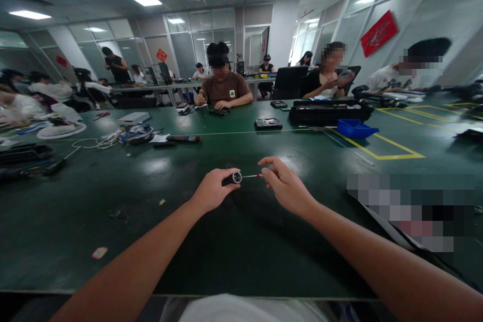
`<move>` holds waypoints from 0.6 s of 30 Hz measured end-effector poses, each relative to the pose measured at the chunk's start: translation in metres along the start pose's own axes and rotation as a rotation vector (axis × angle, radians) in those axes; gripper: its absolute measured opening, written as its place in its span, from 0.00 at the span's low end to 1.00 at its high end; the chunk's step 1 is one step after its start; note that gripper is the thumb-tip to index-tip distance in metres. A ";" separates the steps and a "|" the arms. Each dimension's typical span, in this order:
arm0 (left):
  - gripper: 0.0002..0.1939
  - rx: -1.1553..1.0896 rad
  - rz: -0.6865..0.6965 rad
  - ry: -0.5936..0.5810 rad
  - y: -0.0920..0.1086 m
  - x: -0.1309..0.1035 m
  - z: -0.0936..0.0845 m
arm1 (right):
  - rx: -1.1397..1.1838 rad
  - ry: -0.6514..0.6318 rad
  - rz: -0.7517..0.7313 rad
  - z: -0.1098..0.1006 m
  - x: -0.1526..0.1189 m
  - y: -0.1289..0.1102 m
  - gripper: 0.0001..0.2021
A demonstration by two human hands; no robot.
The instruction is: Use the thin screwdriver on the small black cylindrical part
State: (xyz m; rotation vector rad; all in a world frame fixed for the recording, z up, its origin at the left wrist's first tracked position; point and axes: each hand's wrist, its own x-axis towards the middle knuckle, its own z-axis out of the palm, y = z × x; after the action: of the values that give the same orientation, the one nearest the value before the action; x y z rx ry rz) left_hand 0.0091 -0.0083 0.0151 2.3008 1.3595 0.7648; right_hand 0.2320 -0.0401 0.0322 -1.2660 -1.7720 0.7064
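Note:
My left hand (213, 189) is closed around a small black cylinder-shaped part (228, 180) whose round, silver-rimmed end faces me. Between the fingertips of my right hand (284, 184) is a thin screwdriver (249, 176) with a metal shaft and a red handle, mostly hidden by the fingers. Its shaft points left and meets the silver-rimmed end; whether the tip is inside or only touching, I cannot tell. Both hands are above the green tabletop (241, 241).
Ahead lie an opened hard drive (268, 124), a long black housing (328, 112) and a blue tray (356, 128). Tools (184, 139) and white cables (101, 142) lie to the left. A co-worker (225, 83) sits opposite. A blurred-out flat object (411, 211) lies right.

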 end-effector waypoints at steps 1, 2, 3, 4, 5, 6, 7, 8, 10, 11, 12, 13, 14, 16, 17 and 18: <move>0.21 -0.002 0.002 0.001 0.000 0.000 0.000 | 0.007 0.006 -0.006 0.000 -0.001 0.000 0.12; 0.21 -0.002 0.002 0.004 0.000 0.000 0.000 | 0.013 0.018 -0.020 0.001 -0.001 -0.001 0.12; 0.21 -0.002 -0.003 0.008 -0.001 0.000 0.000 | 0.024 0.029 -0.036 0.001 -0.001 -0.002 0.11; 0.21 -0.001 -0.010 0.016 -0.001 -0.001 -0.001 | 0.044 0.037 -0.046 0.002 -0.001 -0.002 0.10; 0.20 0.000 -0.018 0.028 -0.001 -0.001 -0.001 | 0.080 0.039 -0.046 0.002 0.000 -0.003 0.10; 0.20 -0.001 -0.019 0.041 -0.002 -0.001 -0.001 | 0.136 0.040 -0.033 0.003 0.001 -0.003 0.09; 0.20 0.001 -0.004 0.051 -0.002 -0.001 -0.001 | 0.212 0.038 0.001 0.003 0.003 -0.002 0.09; 0.20 0.005 0.030 0.060 -0.003 -0.001 -0.001 | 0.310 0.036 0.047 0.002 0.006 -0.001 0.09; 0.21 0.027 0.106 0.081 -0.005 0.001 -0.001 | 0.564 0.085 0.228 0.001 0.011 0.004 0.11; 0.21 0.042 0.124 0.089 -0.006 0.002 -0.001 | 0.663 0.092 0.317 0.001 0.014 0.007 0.10; 0.20 0.057 0.120 0.090 -0.007 0.003 -0.002 | 0.723 0.112 0.372 0.001 0.016 0.010 0.10; 0.20 0.068 0.096 0.085 -0.009 0.004 -0.002 | 0.757 0.136 0.386 0.001 0.017 0.012 0.10; 0.20 0.073 0.062 0.073 -0.010 0.004 -0.002 | 0.764 0.155 0.393 0.001 0.017 0.013 0.09; 0.20 0.071 0.013 0.037 -0.011 0.005 -0.003 | 0.734 0.176 0.385 0.003 0.017 0.014 0.09; 0.20 0.069 0.005 0.026 -0.011 0.004 -0.003 | 0.708 0.182 0.372 0.004 0.016 0.014 0.09; 0.20 0.068 0.004 0.023 -0.011 0.004 -0.003 | 0.680 0.185 0.351 0.005 0.016 0.013 0.09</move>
State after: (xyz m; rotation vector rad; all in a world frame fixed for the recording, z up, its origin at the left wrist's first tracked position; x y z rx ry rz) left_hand 0.0016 0.0004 0.0127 2.3541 1.4121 0.7593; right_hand 0.2316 -0.0208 0.0236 -1.1149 -1.0224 1.2196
